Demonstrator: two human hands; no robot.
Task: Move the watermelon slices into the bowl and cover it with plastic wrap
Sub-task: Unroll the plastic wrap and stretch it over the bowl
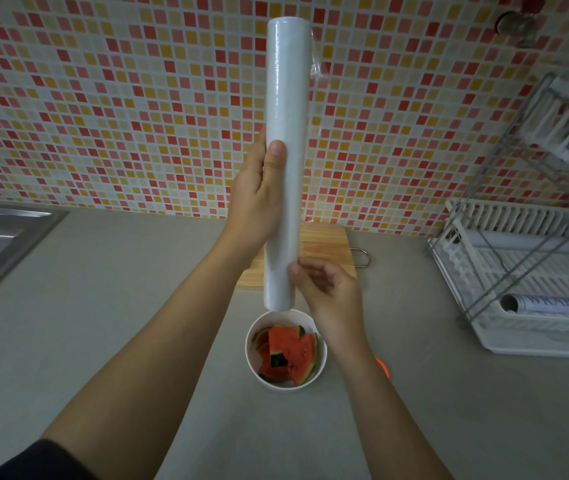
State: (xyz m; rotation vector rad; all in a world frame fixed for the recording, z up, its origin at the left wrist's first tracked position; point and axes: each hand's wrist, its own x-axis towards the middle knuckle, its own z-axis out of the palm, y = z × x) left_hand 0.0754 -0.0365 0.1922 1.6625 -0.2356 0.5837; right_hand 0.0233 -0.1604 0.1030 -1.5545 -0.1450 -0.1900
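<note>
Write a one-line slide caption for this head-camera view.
Left hand holds plastic wrap roll upright, right hand pinching its film, above bowl of watermelon slices.

Left hand (258, 192) grips upright wrap roll (286, 161); right hand (328, 289) seemingly pinches film edge

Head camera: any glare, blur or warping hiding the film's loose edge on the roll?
Head view: soft even light, no glare on the white plastic-wrap roll; a clear flap shows faintly at its upper right. Head view: wide-angle warping tilts the white wire dish rack; fingers of the right hand slightly blurred.
</note>
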